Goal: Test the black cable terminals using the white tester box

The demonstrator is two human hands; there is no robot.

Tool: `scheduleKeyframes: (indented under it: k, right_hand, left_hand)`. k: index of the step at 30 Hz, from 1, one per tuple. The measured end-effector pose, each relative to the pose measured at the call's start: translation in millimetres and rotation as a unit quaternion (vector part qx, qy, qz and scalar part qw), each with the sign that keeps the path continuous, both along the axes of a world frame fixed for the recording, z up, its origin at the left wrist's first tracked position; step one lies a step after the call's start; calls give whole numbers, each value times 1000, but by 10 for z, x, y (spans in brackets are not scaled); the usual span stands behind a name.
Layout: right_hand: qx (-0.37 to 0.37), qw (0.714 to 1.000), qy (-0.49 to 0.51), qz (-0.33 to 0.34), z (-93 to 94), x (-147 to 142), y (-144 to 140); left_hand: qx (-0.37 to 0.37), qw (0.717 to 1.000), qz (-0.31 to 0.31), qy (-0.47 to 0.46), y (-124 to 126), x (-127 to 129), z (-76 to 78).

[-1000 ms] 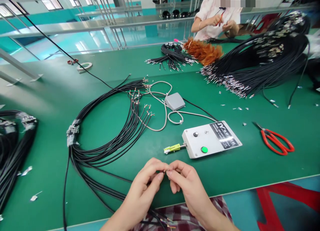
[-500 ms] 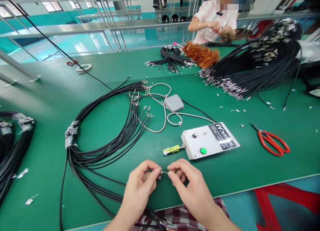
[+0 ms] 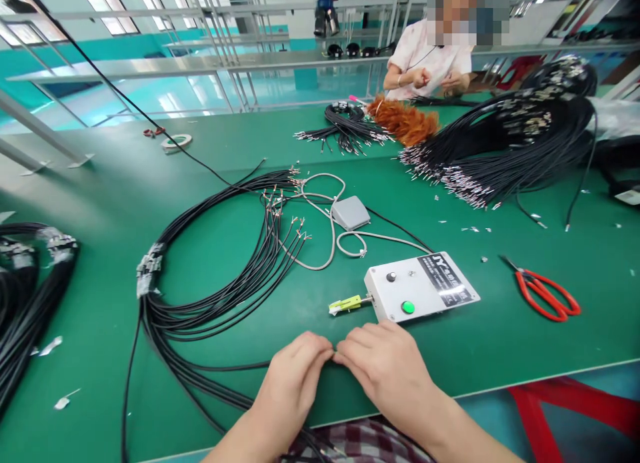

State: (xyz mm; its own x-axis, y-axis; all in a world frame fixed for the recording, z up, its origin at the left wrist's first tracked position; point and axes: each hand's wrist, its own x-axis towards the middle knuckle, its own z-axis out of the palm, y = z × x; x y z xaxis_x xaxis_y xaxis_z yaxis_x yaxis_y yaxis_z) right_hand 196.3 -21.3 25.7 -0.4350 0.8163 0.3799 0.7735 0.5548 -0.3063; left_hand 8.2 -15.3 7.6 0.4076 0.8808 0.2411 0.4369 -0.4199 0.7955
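Looking down at the near edge of the green table [image 3: 100, 183], I saw the left hand [image 3: 295, 376] and the right hand [image 3: 387, 366] pressed together knuckle to knuckle, fingertips meeting just above the mat. Both were curled tight, pinching something between them, but the fingers covered it, so I could not tell what the grip closed on. The hands sat just in front of the white control box [image 3: 423, 286], which carried a green button [image 3: 407, 307] and a black knob [image 3: 391, 276]; a yellow-green connector [image 3: 345, 305] stuck out of its left side, near the left hand's knuckles.

The black cable bundle [image 3: 210, 296] swept in a wide loop across the mat to the left of the hands, its bared wire ends fanned out near the grey foot pedal [image 3: 351, 213]. Several of its strands ran along the table edge and passed under my left wrist. The pedal's grey cord [image 3: 325, 243] curled between the bundle and the box.

Red-handled scissors [image 3: 545, 295] lay well to the right of the box. A large heap of black cables [image 3: 515, 143] filled the far right, beside an orange feather duster [image 3: 405, 119]. Across the table a co-worker [image 3: 430, 56] in a pale top held both hands close together. A roll of tape [image 3: 177, 142] rested at far left.
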Motion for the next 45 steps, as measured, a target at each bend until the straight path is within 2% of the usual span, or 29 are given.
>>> scheduleKeyframes:
  k: [4, 6, 9, 17, 23, 31, 35, 37, 40, 42, 45]
  right_hand:
    - [74, 996, -27, -51, 79, 133, 160]
    - [83, 992, -80, -57, 77, 166, 247]
    - [76, 984, -150, -57, 36, 166, 343]
    - [41, 979, -196, -43, 51, 138, 512]
    - [6, 979, -197, -44, 82, 160, 507]
    - [-25, 980, -193, -49, 127, 95, 509]
    - [17, 994, -97, -40, 192, 269, 364]
    - [64, 995, -18, -73, 185, 453, 224]
    - [139, 977, 63, -150, 99, 711, -20]
    - [148, 972, 77, -168, 14, 779, -161]
    - [129, 973, 90, -171, -110, 710, -277]
  left_hand:
    - [-170, 978, 95, -74, 143, 51, 38]
    - [-212, 965, 114, -105, 218, 72, 66]
    - [-238, 954, 125, -130, 295, 100, 93]
    - [-238, 955, 129, -124, 387, 152, 27]
    - [-226, 958, 133, -112, 434, 187, -62]
    - [-221, 962, 133, -87, 461, 227, -74]
    - [-218, 964, 132, -75, 460, 213, -52]
    - [-217, 964, 132, -75, 461, 206, -44]
    - [-217, 964, 133, -76, 469, 197, -52]
    - [-216, 965, 134, -71, 475, 193, -68]
    - [-210, 966, 134, -65, 480, 188, -86]
